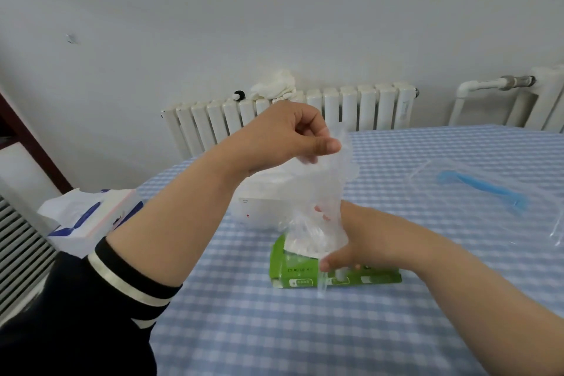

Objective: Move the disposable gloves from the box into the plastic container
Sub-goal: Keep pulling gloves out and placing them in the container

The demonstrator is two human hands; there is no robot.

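Here the left hand, raised above the table, pinches the top of a bunch of clear disposable gloves between thumb and curled fingers. The gloves hang down into the open top of the green box, which lies on the blue checked tablecloth. The right hand grips the lower part of the bunch just above the box, its thumb by the box's top. The clear plastic container with a blue handle sits well apart at right. A tissue box stands at left, a white radiator behind
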